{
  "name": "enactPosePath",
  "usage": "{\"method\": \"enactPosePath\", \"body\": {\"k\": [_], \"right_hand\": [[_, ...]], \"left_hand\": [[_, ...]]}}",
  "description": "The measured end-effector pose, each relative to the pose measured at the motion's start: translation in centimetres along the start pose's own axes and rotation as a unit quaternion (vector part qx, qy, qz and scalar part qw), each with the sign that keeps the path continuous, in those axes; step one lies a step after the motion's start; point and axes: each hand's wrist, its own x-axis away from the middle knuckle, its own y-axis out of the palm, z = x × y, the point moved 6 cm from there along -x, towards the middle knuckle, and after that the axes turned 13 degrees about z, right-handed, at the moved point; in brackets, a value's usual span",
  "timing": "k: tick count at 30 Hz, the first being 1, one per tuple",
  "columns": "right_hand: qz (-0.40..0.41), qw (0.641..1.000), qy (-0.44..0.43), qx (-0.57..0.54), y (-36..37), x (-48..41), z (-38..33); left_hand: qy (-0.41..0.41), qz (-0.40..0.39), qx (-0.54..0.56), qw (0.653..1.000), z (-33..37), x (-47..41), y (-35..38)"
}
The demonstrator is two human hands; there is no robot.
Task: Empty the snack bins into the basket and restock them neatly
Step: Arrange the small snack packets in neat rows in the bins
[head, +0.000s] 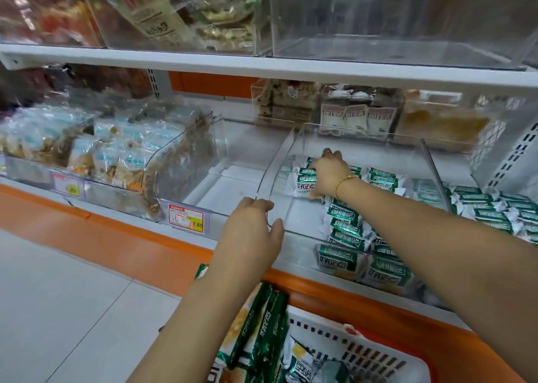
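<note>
Restocking seems under way: the left hand (256, 217) grips the clear bin (288, 161) by its rim, while the right hand (329, 176), at 1 o'clock from it, closes on a snack packet (302, 186) inside. Next, more packets from the basket (364, 350) at 6 o'clock will need lining up.

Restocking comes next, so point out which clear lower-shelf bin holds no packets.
The middle bin, behind the red price tag: only its bare white floor shows. Its neighbours hold brown snacks on the left, green packets on the right.
</note>
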Motion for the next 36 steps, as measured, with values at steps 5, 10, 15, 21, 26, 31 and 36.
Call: {"method": "enactPosePath", "body": {"k": [5, 10, 15, 21, 26, 31, 36], "right_hand": [[-0.022, 1.000, -0.009, -0.014, 0.3, 0.6, -0.4], [0.008, 0.998, 0.012, -0.057, -0.3, 1.8, 0.4], [0.001, 0.998, 0.011, -0.060, -2.9, 3.1, -0.4], [0.017, 0.983, -0.128, -0.127, -10.7, 13.1, -2.8], [-0.100, 0.946, -0.194, -0.241, -9.4, 24.2, -4.0], [-0.299, 0.905, -0.133, -0.273, 3.2, 32.0, -6.2], [-0.422, 0.855, 0.060, -0.295, 12.8, 37.9, -8.9]], "left_hand": [[0.008, -0.007, -0.008, 1.000, 0.1, 0.1, 0.0], [0.031, -0.038, -0.027, 0.998, -0.1, 1.4, -0.2], [0.065, -0.048, -0.025, 0.996, 0.6, 3.6, -1.1], [0.143, -0.098, -0.019, 0.985, 2.5, 9.4, -2.2], [0.183, -0.223, -0.061, 0.956, 1.6, 17.1, 0.2], [0.162, -0.385, -0.121, 0.901, -2.5, 25.4, 3.1], [0.105, -0.487, -0.197, 0.844, -8.5, 30.8, 3.6]]}}
